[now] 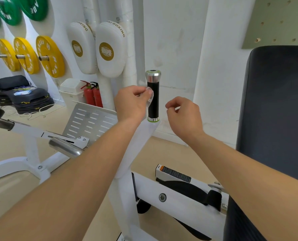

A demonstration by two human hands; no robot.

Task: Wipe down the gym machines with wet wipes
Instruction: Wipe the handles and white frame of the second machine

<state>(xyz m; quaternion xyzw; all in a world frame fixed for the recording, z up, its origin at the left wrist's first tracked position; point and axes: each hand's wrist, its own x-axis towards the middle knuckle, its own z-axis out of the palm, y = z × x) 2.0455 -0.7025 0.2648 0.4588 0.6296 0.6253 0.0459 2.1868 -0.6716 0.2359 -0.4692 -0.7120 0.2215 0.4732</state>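
Observation:
The machine's upright handle [153, 100] has a black grip, a chrome cap and green rings, and it rises from a white frame arm [141, 141]. My left hand [132, 101] pinches a thin, translucent wet wipe [150, 98] against the left side of the grip. My right hand [183, 115] hovers just right of the handle without touching it. Its fingers are curled in and I see nothing in them.
The dark padded backrest [275, 110] fills the right side. A white frame beam [179, 200] runs below. A perforated metal footplate [91, 122] and a chrome bar [64, 148] sit to the left. Yellow weight plates [49, 56], boxing pads [108, 49] and fire extinguishers [92, 94] line the wall.

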